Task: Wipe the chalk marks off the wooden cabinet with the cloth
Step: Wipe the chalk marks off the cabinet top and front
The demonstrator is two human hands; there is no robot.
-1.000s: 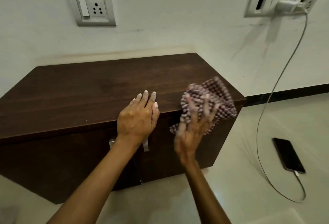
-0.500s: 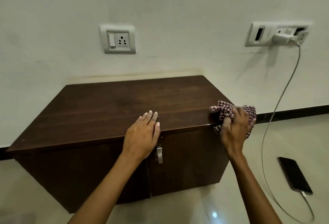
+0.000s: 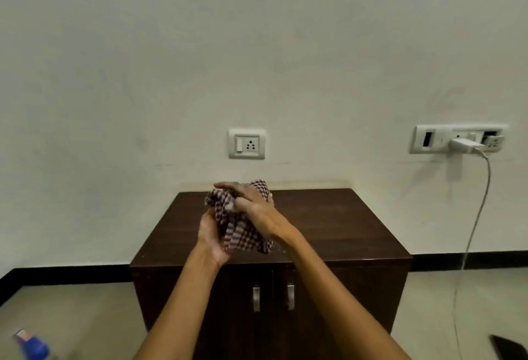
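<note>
1. A blue object lies on the floor at the lower left edge of the view; it is too blurred to identify.
2. A dark phone lies on the floor at the lower right corner, only partly in view.
3. Two bare forearms rise from the bottom edge and meet above the middle of the wooden cabinet.
4. The left hand is palm-up and clenched on the lower left part of the cloth.
5. The right hand lies over the top of the cloth, fingers curled down onto it, grasping it from above.
6. The cloth is a checked piece, bunched between both hands. It is held over the cabinet top, and its lower edge hangs close to the front edge. Whether it touches the wood cannot be told.
7. The cabinet is dark brown, with two doors that carry two metal handles side by side at the centre front. A few pale specks show on the top just right of the cloth.
8. The cabinet stands against a pale wall with a black skirting strip at floor level.
9. A socket plate sits on the wall above the cabinet.
10. A wider socket plate is fixed to the right, with a white charger plugged in. Its cable hangs down to the floor.
</note>
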